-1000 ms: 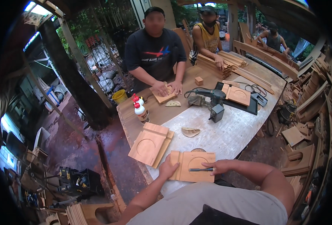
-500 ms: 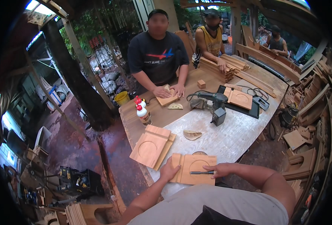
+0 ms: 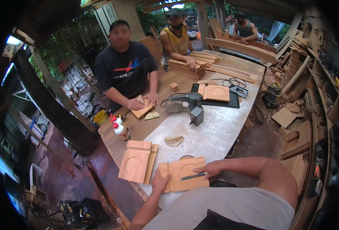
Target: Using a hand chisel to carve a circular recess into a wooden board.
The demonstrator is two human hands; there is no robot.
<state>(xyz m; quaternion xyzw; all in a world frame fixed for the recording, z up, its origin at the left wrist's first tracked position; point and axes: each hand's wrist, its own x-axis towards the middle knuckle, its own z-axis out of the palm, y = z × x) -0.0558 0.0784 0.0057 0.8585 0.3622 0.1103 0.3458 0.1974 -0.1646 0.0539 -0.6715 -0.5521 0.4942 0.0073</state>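
Observation:
A flat wooden board with a round recess and a cross groove lies at the near edge of the table. My left hand grips its left edge, thumb on top. In my right hand is a chisel, held low on the board's right side. The blade points left and lies slanted over the lower part of the round recess. My right thumb and fingers reach onto the board's right edge. Left of it, a similar recessed board rests on another board.
Beyond my hands are a curved wooden piece, glue bottles, a power sander and a black tray bearing another recessed board. Across the table one person presses on a wood piece; another touches stacked strips.
The view has swung so the table sits further left. The chisel, level before, now slants with its tip lower and further left on the board. My left hand keeps its grip.

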